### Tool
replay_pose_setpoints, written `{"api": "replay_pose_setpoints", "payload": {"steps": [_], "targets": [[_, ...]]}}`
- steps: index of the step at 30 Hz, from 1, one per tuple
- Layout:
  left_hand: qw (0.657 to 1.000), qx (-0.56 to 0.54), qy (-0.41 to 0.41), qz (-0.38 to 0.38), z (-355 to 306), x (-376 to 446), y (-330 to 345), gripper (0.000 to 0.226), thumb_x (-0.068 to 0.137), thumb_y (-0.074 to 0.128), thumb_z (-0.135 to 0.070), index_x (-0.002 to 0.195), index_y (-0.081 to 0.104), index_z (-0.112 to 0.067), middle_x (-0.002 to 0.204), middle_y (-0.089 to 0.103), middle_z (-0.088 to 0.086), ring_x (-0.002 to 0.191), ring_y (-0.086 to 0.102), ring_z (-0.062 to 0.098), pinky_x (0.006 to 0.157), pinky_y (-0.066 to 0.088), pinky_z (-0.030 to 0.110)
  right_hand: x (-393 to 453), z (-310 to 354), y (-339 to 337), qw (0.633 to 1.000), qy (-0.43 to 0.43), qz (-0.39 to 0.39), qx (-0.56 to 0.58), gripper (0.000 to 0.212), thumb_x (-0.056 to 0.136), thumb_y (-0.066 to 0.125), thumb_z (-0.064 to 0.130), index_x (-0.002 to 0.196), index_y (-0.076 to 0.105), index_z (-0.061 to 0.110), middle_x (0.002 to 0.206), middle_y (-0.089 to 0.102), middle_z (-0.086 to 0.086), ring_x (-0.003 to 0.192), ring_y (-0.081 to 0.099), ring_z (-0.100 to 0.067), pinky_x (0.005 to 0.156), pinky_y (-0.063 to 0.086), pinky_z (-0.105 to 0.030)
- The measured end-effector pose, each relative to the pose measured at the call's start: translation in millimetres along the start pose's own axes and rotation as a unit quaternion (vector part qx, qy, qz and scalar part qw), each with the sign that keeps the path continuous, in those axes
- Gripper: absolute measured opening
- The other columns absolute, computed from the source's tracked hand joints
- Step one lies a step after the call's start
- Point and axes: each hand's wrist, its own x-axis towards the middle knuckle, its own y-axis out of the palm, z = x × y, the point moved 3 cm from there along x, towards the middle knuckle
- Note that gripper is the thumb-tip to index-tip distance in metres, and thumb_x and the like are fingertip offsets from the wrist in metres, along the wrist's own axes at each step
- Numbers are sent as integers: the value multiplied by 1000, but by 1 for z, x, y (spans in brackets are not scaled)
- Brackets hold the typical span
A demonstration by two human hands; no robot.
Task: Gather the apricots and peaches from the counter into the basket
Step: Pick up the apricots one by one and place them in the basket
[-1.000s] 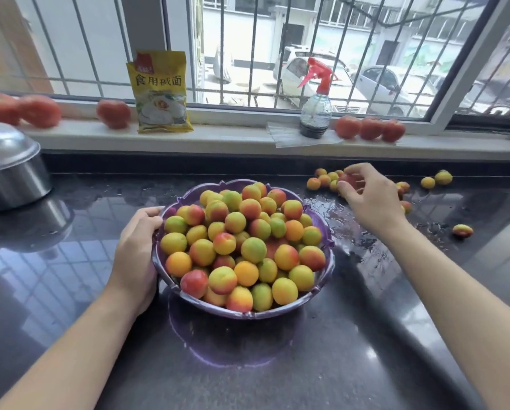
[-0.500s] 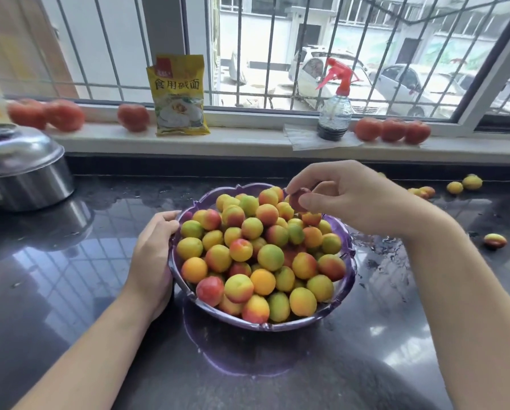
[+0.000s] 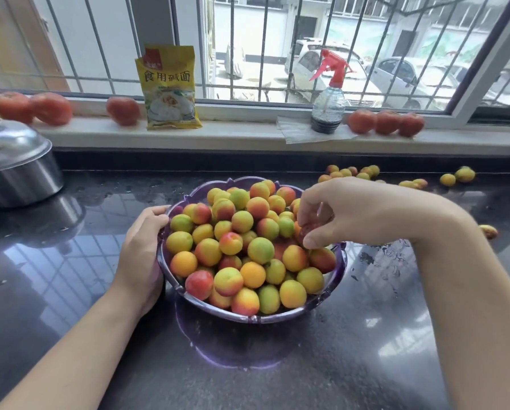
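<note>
From the head view, the left hand (image 3: 143,247) cups the near-left rim of the purple basket (image 3: 341,261), fingers curled over the edge, most likely to steady it so the heaped load does not slide on the wet, glossy black bench (image 3: 70,291). The right hand (image 3: 345,214) hangs over the basket's right side with its fingertips pinched on a small dark-red fruit (image 3: 305,230), held low against the pile, seemingly so it can be set down rather than dropped and start others rolling.

The basket sits mid-bench, piled above its rim with small round apricots and peaches (image 3: 248,247) in yellow, orange, green and blushing red, their skins smooth and matte. More loose fruit (image 3: 351,172) lies along the back of the bench behind the right hand, with a few stragglers (image 3: 457,176) further right and one (image 3: 489,231) beside the right forearm, so the gathering looks well advanced but unfinished.
</note>
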Motion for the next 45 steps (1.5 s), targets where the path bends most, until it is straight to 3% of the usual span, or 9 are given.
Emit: {"api": "replay_pose_setpoints", "payload": {"steps": [5, 16, 19, 23, 26, 30, 34, 40, 45], "targets": [[1000, -2, -4, -3, -1, -1, 0, 27, 94, 57, -26, 112, 74, -16, 112, 79, 14, 104, 75, 30, 98, 57, 55, 5, 5, 2, 999, 3, -35, -21, 22, 81, 77, 53, 95, 67, 39, 85, 65, 19, 82, 57, 11, 59, 44, -13], [1000, 4, -9, 0, -5, -5, 2, 28, 93, 57, -27, 113, 73, -14, 111, 79, 16, 102, 75, 30, 100, 56, 59, -1, 7, -2, 1000, 25, 1, -18, 30, 79, 75, 59, 102, 66, 43, 91, 66, 21, 84, 62, 3, 68, 49, -19], [1000, 0, -12, -5, -6, -5, 4, 23, 99, 55, -21, 111, 73, -13, 116, 77, 20, 105, 73, 32, 104, 53, 61, -11, -15, -19, 987, 38, -115, 109, 29, 78, 65, 67, 97, 68, 45, 89, 70, 25, 78, 67, 5, 67, 51, -24], [1000, 13, -13, -12, -9, -7, 6, 22, 102, 53, -16, 104, 74, -16, 110, 77, 18, 97, 73, 26, 99, 55, 56, -9, -87, 2, 899, 174, -356, 188, 9, 91, 64, 30, 91, 71, 25, 81, 73, 5, 80, 69, -16, 75, 56, -39], [1000, 17, -13, -8, -11, -10, 7, 22, 103, 52, -18, 109, 74, -14, 107, 77, 13, 98, 73, 27, 98, 56, 56, -17, -126, 54, 858, 267, -413, 147, 14, 91, 60, 11, 95, 72, 17, 95, 72, -5, 95, 65, -29, 84, 50, -35], [1000, 22, -16, -11, -13, -13, 7, 23, 104, 51, -18, 108, 73, -17, 120, 74, 20, 99, 73, 27, 98, 56, 56, -35, -157, 80, 833, 339, -424, 110, 23, 89, 56, 2, 101, 75, 9, 110, 69, -17, 107, 60, -38, 91, 45, -38], [1000, 12, -23, -12, -11, -13, 5, 32, 105, 50, -20, 124, 69, -3, 130, 69, 28, 118, 69, 42, 109, 51, 66, -45, -180, 81, 797, 415, -427, 102, 39, 86, 51, -2, 119, 69, 9, 127, 55, -22, 119, 51, -42, 105, 41, -44], [1000, 14, -21, -14, -14, -13, 7, 25, 102, 51, -20, 112, 72, -12, 124, 71, 27, 106, 69, 33, 106, 51, 65, -23, -200, 81, 825, 446, -345, 44, 58, 91, 51, 16, 148, 44, 25, 151, 35, -13, 133, 38, -41, 113, 28, -46], [1000, 10, -16, -7, -14, -14, 6, 30, 98, 53, -23, 117, 73, -10, 129, 69, 29, 107, 70, 34, 106, 50, 68, -12, -220, 79, 818, 479, -320, 11, 51, 97, 48, 28, 147, 42, 26, 139, 37, -20, 129, 37, -42, 108, 32, -49]]}}
